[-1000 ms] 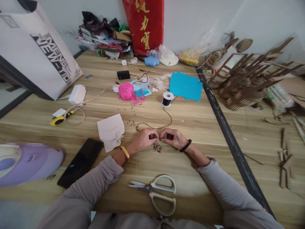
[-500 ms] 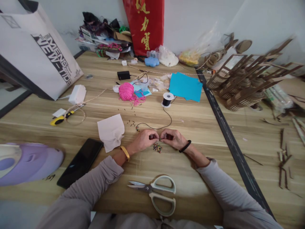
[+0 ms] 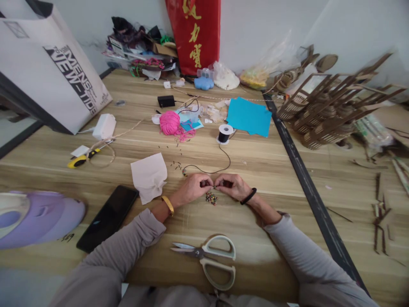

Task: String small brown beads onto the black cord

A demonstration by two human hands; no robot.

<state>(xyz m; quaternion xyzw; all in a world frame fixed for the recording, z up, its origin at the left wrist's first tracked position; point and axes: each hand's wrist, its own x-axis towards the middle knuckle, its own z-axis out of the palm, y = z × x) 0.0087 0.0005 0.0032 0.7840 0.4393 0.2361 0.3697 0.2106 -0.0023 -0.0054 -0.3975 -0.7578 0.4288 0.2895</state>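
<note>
Loose beads and a fine pinch leave little room for a slip

The broad wooden tabletop [image 3: 262, 221] looks flat and offers round things nothing to stop them, so a knock at the bead pile [image 3: 211, 198] could send pieces rolling. The scissors [image 3: 198, 252] lie with blades parted on the near side of the bead pile; a forearm drawn back carelessly might catch them

The left hand [image 3: 191, 187] and right hand [image 3: 235, 186] meet just beyond the bead pile, each with thumb and finger pressed together at a tiny piece [image 3: 214, 186], too small to identify. Poor sight of it, or uneven pressure, could make it spring loose and be lost among the beads

Farther beyond the bead pile stands the spool [image 3: 225, 133]. Its thin black cord [image 3: 229, 161] loops close past both hands, so a snagged finger could drag it and disturb the small beaded bit [image 3: 184, 172] beyond and left of the bead pile
</note>
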